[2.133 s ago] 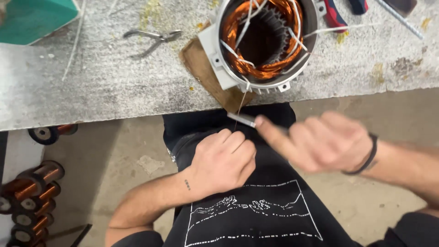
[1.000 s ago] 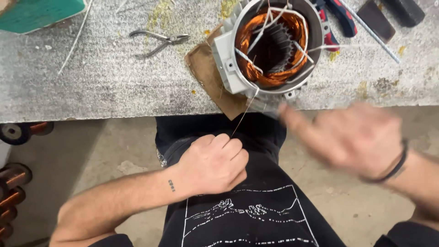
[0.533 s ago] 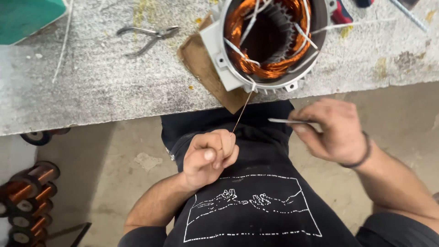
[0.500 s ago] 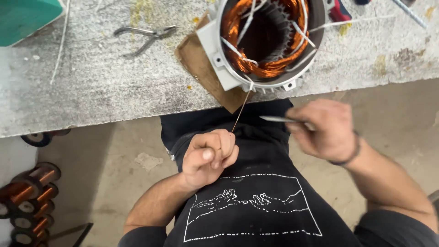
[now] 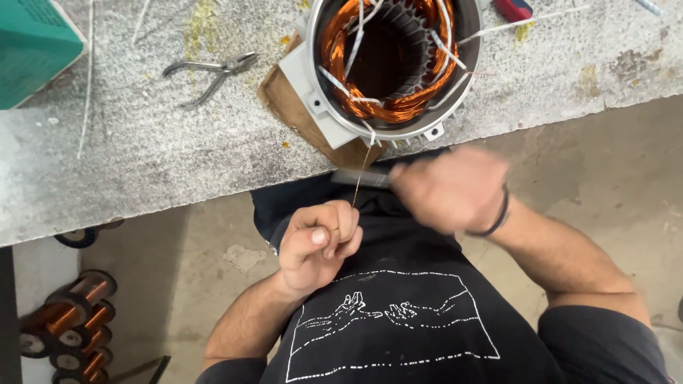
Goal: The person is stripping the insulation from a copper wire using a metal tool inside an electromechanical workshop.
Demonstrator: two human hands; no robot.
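The left hand (image 5: 318, 244) pinches a copper wire (image 5: 361, 178) running taut up from its grip to the motor stator (image 5: 390, 67) on the table (image 5: 142, 156). Right hand (image 5: 448, 188), blurred, grips a thin blade (image 5: 359, 178) against the wire just above.

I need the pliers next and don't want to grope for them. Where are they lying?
The pliers lie in the upper left of the head view on the grey workbench, between the teal box and the motor stator.
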